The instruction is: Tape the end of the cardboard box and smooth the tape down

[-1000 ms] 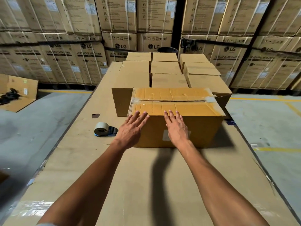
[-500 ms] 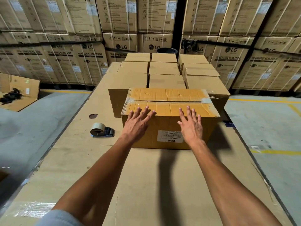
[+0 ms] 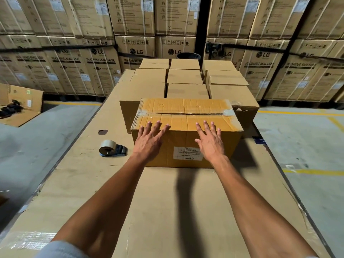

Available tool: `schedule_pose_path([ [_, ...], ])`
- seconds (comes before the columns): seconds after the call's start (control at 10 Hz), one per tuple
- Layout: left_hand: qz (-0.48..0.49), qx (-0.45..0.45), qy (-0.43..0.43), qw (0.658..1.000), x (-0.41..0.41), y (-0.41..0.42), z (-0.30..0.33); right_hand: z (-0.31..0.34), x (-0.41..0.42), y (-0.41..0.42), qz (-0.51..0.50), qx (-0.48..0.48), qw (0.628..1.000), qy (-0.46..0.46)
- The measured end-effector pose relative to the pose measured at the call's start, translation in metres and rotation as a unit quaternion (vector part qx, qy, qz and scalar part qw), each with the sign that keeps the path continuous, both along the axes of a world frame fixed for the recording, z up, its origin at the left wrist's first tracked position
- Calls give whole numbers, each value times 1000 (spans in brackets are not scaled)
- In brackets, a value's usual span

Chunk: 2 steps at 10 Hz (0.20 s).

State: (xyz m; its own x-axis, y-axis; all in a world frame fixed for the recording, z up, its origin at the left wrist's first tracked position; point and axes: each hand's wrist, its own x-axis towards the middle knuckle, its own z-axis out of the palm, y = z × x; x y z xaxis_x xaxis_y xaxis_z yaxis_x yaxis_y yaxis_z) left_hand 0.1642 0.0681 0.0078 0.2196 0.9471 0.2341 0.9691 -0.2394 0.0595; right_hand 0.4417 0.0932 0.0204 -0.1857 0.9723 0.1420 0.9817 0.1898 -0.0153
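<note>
A yellow-brown cardboard box stands on the cardboard-covered table, its top flaps closed with a dark seam and clear tape at both ends of the seam. A white label is on its near face. My left hand lies flat on the box's near top edge at the left, fingers spread. My right hand lies flat on the same edge to the right, partly over the label. A tape dispenser with a beige roll rests on the table left of the box, apart from both hands.
Several closed plain boxes are packed on the table behind the box. Stacked washing-machine cartons wall off the back. An open carton lies on the grey floor at left. The table's edges drop off on both sides.
Both hands have slid up the box's near face to its top edge and apart from each other. The label on the near face is now uncovered.
</note>
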Motion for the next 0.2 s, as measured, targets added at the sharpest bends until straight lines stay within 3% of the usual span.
schedule_pose_path([
  [0.2, 3, -29, -2, 1000, 10, -12, 31, 17, -7, -28, 0, 42, 999, 16],
])
